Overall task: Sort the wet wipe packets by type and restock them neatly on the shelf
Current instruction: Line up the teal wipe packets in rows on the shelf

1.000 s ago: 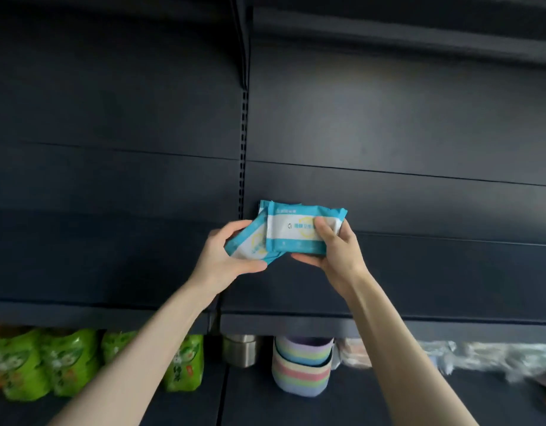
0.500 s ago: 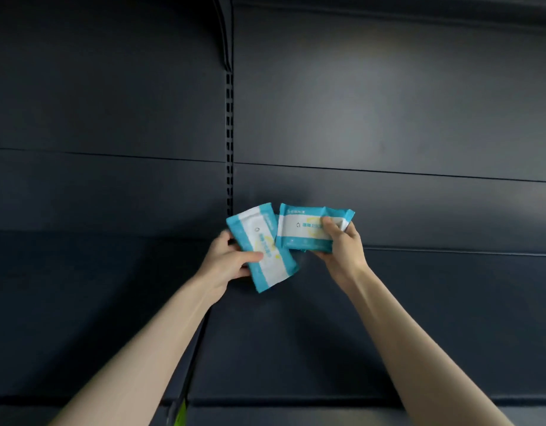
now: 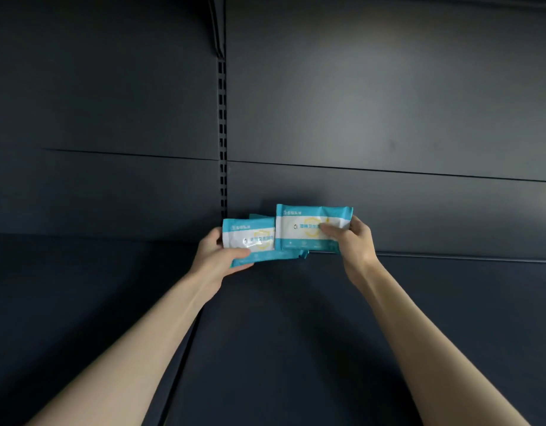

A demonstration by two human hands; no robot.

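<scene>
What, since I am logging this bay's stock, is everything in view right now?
left-hand packets: at least two, exact count hidden by overlap, teal and white with a yellow mark, fanned just left of centre
right-hand packet: one, teal and white, upright, its left edge overlapping the others
shelf: one, dark blue-grey, below the hands
back panels: several, dark blue-grey, behind the packets
slotted upright: one, black, between the panels
left hand: one, grips the left-hand packets from below
right hand: one, pinches the right-hand packet at its right end
</scene>
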